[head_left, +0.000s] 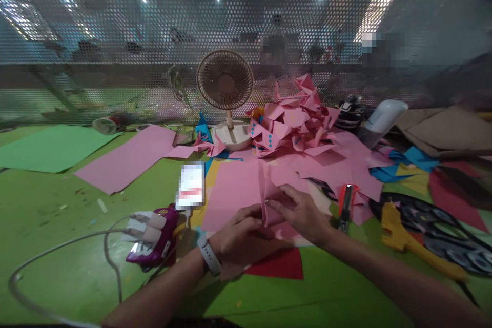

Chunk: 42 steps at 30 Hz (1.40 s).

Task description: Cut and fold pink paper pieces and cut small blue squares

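Note:
Both my hands meet at the middle of the green table on a small folded pink paper piece (271, 196). My left hand (242, 238), with a white watch band on the wrist, has its fingers curled against the paper's lower left side. My right hand (302, 212) pinches the paper's upper fold from the right. Under the paper lies a larger pink sheet (234, 189), and a red sheet (279, 264) shows just below my hands.
A pile of folded pink pieces (295, 123) sits behind, beside a small desk fan (226, 93). A phone (190, 184) and a purple power strip (154, 236) with a cable lie left. An orange stapler (346, 205), a yellow tool (407, 241) and coloured sheets lie right.

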Each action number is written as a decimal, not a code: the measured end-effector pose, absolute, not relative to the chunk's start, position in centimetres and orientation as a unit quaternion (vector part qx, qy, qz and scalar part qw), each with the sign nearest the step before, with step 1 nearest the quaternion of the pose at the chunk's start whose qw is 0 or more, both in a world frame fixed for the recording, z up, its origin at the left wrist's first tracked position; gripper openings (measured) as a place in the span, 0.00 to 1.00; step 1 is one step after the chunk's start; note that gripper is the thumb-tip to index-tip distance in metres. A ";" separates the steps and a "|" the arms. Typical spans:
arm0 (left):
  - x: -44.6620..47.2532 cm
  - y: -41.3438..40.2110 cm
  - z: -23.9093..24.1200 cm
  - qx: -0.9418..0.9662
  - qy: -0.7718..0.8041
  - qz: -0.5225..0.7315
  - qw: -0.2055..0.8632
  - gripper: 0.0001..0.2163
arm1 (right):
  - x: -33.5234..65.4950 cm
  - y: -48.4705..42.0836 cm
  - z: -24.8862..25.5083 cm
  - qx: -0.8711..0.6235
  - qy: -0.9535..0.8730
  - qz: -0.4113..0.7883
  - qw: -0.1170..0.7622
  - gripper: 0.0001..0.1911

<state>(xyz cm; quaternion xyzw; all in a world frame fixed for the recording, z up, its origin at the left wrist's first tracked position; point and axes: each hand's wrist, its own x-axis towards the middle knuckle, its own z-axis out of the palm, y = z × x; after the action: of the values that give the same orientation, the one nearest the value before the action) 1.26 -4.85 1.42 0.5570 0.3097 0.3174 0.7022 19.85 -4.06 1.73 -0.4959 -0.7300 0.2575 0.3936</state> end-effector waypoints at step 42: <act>2.4 -3.2 0.8 0.351 0.345 0.479 0.726 0.12 | 20.4 -1.0 0.4 -0.441 -0.454 0.569 0.525 0.19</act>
<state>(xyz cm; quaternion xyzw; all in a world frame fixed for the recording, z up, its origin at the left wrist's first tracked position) 2.44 -3.18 0.84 0.3514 0.3449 0.4795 0.7264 20.42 -0.98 0.44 -0.4406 -0.4536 0.5692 0.5254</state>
